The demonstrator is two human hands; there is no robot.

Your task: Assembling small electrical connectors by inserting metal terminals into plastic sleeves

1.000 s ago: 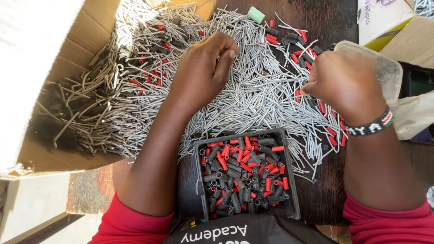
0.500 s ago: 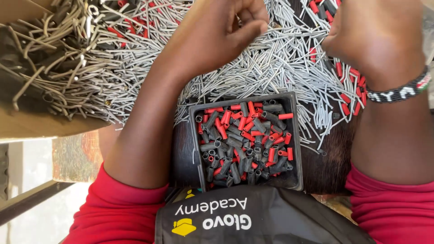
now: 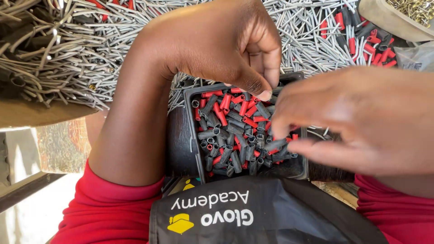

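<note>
a: what do we have under our hands?

b: a black tray (image 3: 190, 135) sitting right in front of us, at the near edge of the table, filled with short tube pieces (image 3: 235, 135), some red and some dark grey. they are hollow, cut to about the same stubby length, and lie jumbled every which way.

a: and our left hand (image 3: 226, 40)?

b: it hangs over the far edge of the tray, curled, thumb and forefinger pinched together just above the tubes. we cannot tell whether anything sits between them.

a: the right hand (image 3: 361, 122)?

b: over the tray's right side, fingers spread loosely and stretched toward the tubes, the tips at or just above them. it grips nothing that we can see.

a: what lies around it?

b: beyond the tray, a wide heap of thin grey wire pieces (image 3: 90, 45) covers the table, with more red and dark tubes (image 3: 366, 40) scattered at the far right. a black cloth (image 3: 271, 217) lies just below the tray, near us.
</note>
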